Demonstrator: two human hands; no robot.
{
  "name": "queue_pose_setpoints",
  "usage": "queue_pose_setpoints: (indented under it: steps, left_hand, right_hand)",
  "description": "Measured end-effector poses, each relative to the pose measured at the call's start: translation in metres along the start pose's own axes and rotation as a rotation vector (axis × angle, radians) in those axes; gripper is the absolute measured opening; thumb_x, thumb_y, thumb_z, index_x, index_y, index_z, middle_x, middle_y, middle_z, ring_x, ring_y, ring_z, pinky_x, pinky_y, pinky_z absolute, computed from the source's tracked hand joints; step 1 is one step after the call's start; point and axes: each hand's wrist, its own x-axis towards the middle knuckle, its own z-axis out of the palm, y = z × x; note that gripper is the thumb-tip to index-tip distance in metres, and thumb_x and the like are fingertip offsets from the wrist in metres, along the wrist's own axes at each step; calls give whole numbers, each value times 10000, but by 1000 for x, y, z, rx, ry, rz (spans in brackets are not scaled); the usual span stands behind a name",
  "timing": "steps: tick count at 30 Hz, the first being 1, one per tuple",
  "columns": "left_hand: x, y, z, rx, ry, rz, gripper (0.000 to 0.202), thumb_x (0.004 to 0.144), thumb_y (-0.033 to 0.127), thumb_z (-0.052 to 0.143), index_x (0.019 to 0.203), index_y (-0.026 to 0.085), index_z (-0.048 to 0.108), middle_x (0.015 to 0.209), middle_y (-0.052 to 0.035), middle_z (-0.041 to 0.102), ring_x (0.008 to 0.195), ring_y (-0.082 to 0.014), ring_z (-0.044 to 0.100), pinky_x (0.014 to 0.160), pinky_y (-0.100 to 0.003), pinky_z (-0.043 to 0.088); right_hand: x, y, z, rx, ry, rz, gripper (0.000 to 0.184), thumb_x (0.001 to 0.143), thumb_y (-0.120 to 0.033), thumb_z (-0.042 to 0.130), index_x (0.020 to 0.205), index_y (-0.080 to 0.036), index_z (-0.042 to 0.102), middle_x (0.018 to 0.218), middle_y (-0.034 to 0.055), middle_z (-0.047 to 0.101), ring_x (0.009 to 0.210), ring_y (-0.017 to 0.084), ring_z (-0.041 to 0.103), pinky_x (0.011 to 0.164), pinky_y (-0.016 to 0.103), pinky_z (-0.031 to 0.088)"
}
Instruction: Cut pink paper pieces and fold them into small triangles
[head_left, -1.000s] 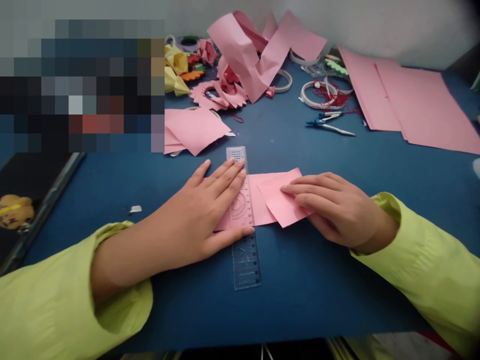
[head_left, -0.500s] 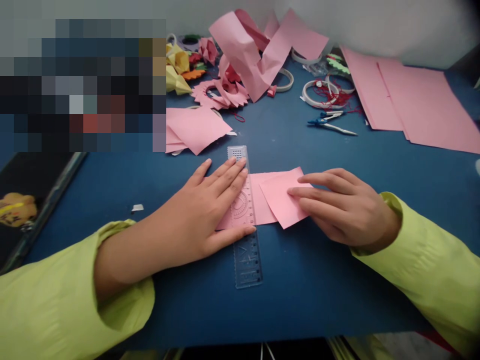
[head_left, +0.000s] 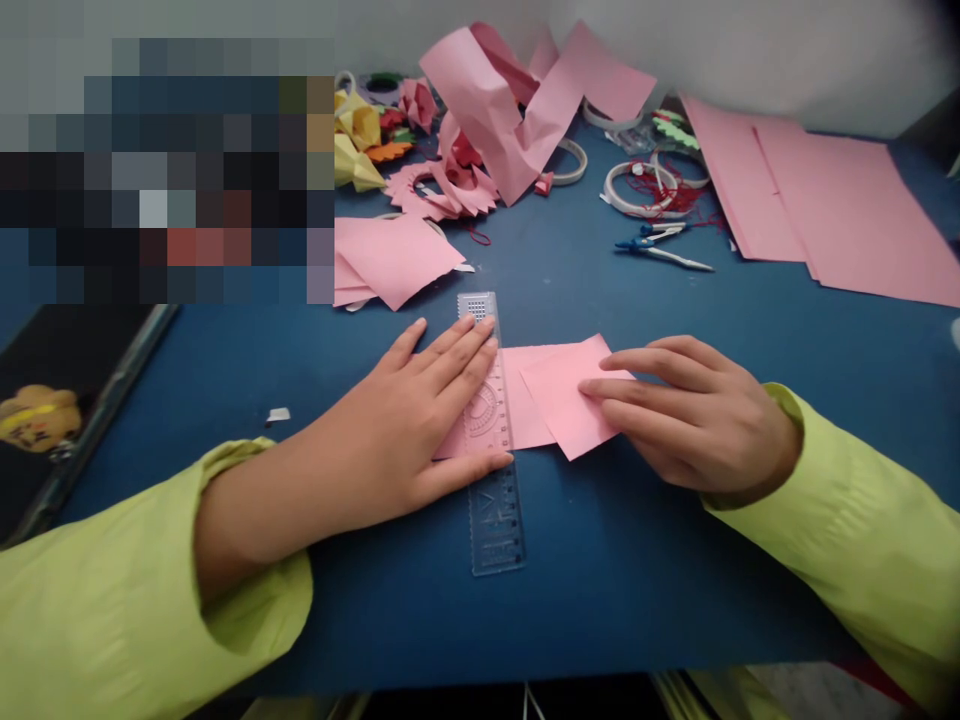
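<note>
On the blue tabletop (head_left: 600,560), as the head camera shows it, I have a small pink paper (head_left: 559,400) lying just in front of me, between both hands. Its right part is folded over, so a slanted flap lies on top of the flat layer. A clear plastic ruler (head_left: 495,515) lies across the paper's left part and runs away from me. Its near end juts out over bare tabletop and its far end shows past my fingertips. My left hand (head_left: 405,420) lies palm down on the ruler and on the left edge of the paper. Its fingers (head_left: 461,355) are stretched out and close side by side, pressing flat rather than clamped on anything, and the thumb lies along the paper's near edge, touching the ruler. My right hand (head_left: 690,415) rests on the right side of the paper with its fingers (head_left: 626,385) loosely apart, laid flat on the folded flap and not closed around it. That thumb is hidden under the hand. Both wrists come out of yellow-green sleeves (head_left: 862,540). Farther back I see a drawing compass (head_left: 660,250), white rings (head_left: 634,185) tangled with red thread, a crumpled heap (head_left: 510,110) of pink, large sheets (head_left: 840,210) lying flat at the right, cut pieces (head_left: 390,260) just beyond the ruler's far end, and yellow paper shapes (head_left: 352,135). A small white scrap (head_left: 279,414) lies left of my left hand.
</note>
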Motion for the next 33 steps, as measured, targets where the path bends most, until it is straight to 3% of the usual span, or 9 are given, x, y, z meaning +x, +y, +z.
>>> queue_pose_setpoints:
  steps: [13, 21, 27, 33]
  left_hand:
    - [0, -1, 1, 12, -9, -2, 788, 920, 640, 215, 1477, 84, 183, 1551, -132, 154, 1440, -271, 161, 1161, -494, 159]
    - [1, -1, -1, 32, -19, -2, 782, 922, 635, 212, 1472, 79, 201, 1546, -131, 172, 1434, -278, 183, 1152, -504, 183]
    - [0, -1, -2, 30, -16, -3, 789, 917, 643, 227, 1473, 83, 201, 1547, -133, 165, 1434, -279, 183, 1157, -494, 174]
    - [1, 0, -2, 30, -14, -5, 801, 912, 655, 222, 1467, 77, 222, 1539, -143, 186, 1426, -289, 211, 1150, -500, 190]
  right_hand:
    - [1, 1, 3, 51, 16, 16, 158, 838, -103, 530, 960, -196, 568, 977, 46, 724, 934, 217, 646, 752, 361, 495]
    - [-6, 17, 12, 212, -28, 317, 407, 777, -198, 538, 1184, -182, 544, 1258, 109, 609, 1228, 282, 509, 950, 458, 423]
    - [-9, 23, 14, 76, 55, 141, 272, 869, -176, 485, 1080, -282, 619, 1154, 0, 681, 1179, 244, 557, 926, 456, 389]
    - [-6, 15, 13, 66, 75, 85, 192, 920, -204, 488, 1037, -264, 629, 1063, -20, 716, 1117, 220, 585, 955, 459, 351]
